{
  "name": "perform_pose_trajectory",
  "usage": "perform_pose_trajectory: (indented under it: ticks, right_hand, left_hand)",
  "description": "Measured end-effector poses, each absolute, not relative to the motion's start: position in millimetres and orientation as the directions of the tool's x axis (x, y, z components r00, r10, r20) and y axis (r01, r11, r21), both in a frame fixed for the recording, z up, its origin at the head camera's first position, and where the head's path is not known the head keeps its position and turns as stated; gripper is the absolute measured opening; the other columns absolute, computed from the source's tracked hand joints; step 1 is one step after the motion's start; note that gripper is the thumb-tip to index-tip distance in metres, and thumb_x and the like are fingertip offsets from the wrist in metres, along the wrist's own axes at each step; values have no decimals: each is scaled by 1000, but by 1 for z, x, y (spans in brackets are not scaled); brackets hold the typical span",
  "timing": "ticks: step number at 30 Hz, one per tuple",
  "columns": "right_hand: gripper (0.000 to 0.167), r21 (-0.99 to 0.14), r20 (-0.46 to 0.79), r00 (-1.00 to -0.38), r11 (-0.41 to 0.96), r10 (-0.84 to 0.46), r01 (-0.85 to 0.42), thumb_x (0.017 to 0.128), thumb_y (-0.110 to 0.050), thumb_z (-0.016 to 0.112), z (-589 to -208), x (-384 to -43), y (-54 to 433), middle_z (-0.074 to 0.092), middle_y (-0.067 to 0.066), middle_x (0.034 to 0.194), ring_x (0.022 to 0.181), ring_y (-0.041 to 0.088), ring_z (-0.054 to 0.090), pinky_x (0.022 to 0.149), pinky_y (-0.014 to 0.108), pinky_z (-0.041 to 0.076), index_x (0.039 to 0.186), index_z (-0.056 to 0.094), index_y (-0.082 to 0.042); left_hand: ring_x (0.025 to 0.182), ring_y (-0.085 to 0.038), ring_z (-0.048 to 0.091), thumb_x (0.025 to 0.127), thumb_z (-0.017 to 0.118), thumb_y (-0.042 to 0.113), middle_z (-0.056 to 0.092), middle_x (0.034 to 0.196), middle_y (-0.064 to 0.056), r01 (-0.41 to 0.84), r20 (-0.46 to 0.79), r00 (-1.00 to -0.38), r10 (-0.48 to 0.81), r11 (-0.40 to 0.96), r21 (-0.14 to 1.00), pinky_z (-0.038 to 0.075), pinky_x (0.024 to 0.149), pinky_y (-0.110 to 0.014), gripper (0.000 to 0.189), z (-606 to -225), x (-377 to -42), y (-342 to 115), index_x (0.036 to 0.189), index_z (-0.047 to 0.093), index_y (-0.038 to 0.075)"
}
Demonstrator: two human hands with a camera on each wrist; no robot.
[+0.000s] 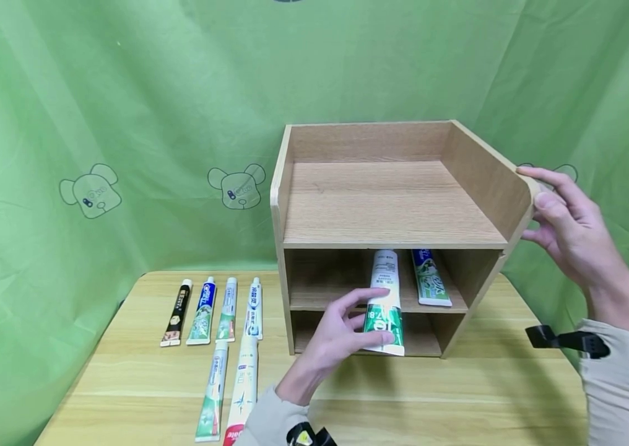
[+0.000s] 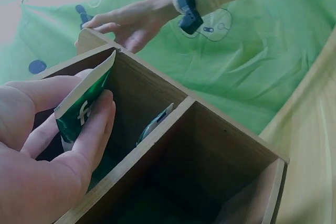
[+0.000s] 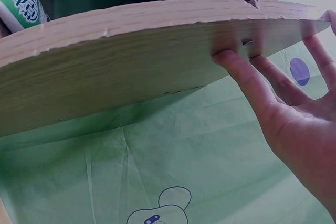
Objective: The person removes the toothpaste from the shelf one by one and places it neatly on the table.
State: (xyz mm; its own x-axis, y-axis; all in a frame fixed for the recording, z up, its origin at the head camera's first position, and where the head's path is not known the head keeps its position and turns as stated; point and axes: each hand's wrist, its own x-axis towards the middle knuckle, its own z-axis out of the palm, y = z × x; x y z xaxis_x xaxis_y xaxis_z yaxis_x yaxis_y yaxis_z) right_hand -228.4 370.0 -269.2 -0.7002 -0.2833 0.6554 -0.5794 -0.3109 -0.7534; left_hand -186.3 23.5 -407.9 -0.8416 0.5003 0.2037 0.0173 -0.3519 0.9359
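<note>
My left hand (image 1: 332, 334) pinches a white and green toothpaste tube (image 1: 386, 297) by its flat green end. The tube's narrower end points into the middle compartment of a wooden shelf unit (image 1: 392, 204). A blue and green toothpaste tube (image 1: 429, 282) lies in that compartment, to the right of the held tube. At the unit's upper right, my right hand (image 1: 576, 229) grips the front corner of the side panel (image 3: 157, 56). In the right wrist view, fingertips (image 3: 224, 56) touch the panel's outer face.
Several toothpaste tubes lie left of the unit. The back row holds a black tube (image 1: 177, 314), a blue and green one (image 1: 202, 313) and others. Nearer are a green-ended tube (image 1: 213, 393) and a red-ended white tube (image 1: 244, 384). Green cloth (image 1: 181, 93) hangs behind the table (image 1: 125, 371).
</note>
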Motion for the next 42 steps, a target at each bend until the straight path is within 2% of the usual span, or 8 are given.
perform_pose_trajectory:
  ticks: [9,16,20,30,36,42]
  right_hand:
    - [48,-752,657,-697,-314,-286,-580,107,8,27,-270,-230,369,49,21,135,108,25,64,86,35,62,155,27,10]
    - [48,-752,657,-699,-313,-283,-580,107,8,27,-269,-229,369,48,21,136,108,25,63,86,35,62,155,27,10]
    - [47,-751,658,-698,-316,-282,-580,107,8,27,-269,-229,368,47,21,137,109,25,63,86,35,62,155,27,10]
    - [47,-751,658,-700,-320,-279,-578,107,8,27,-270,-229,368,46,21,139,109,25,63,86,35,62,155,27,10]
    - [47,-754,654,-702,-309,-281,-579,107,8,27,-270,-229,369,45,21,141,110,26,63,87,35,61,155,27,9]
    - [48,-755,653,-704,-301,-279,-582,107,8,27,-269,-229,369,46,21,139,109,26,63,86,35,62,155,27,9]
  left_hand:
    - [104,-27,71,81,77,-13,57,134,-12,73,239,-845,479,-339,938,63,82,-40,63,-412,-175,17,137,64,14]
    - [106,-27,71,81,79,-11,55,132,-12,147,286,-845,451,-320,936,62,83,-44,62,-417,-166,9,136,65,11]
    - [109,-27,70,82,80,-8,55,127,-12,189,320,-834,449,-312,931,62,83,-44,59,-419,-161,4,136,65,12]
    - [108,-26,70,87,79,-3,56,129,-14,274,370,-819,439,-267,924,63,82,-43,50,-425,-152,-11,134,66,9]
    - [109,-28,70,93,74,1,58,129,-15,267,341,-838,426,-225,937,62,84,-41,40,-431,-146,-25,132,67,7]
    - [108,-28,70,89,74,-4,56,132,-16,205,279,-858,431,-211,956,63,80,-43,40,-440,-138,-40,128,67,3]
